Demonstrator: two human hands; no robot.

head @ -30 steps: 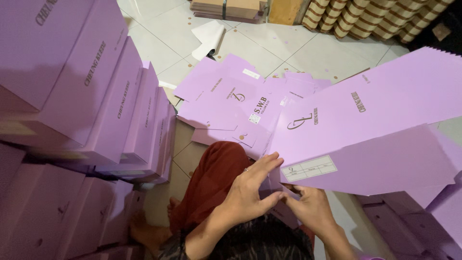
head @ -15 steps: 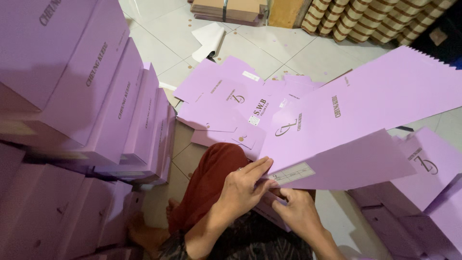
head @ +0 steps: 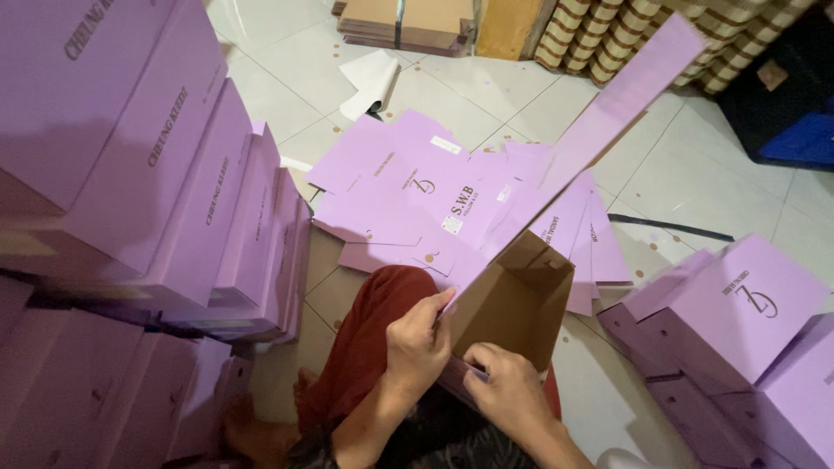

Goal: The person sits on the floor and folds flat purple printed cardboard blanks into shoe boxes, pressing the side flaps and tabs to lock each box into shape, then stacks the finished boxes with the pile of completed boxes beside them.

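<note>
Stacked lilac boxes (head: 130, 174) crowd the left; flat sheets (head: 417, 191) cover the tiled floor (head: 712, 174) ahead. The half-folded box (head: 512, 295) sits above the lap, flap raised. Left hand (head: 417, 343) pinches its edge; right hand (head: 508, 386) presses the lower fold, fingers curled.

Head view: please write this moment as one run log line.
left hand: holds box panel edge | right hand: presses lower flap | purple box: half-folded, brown inside showing
</note>
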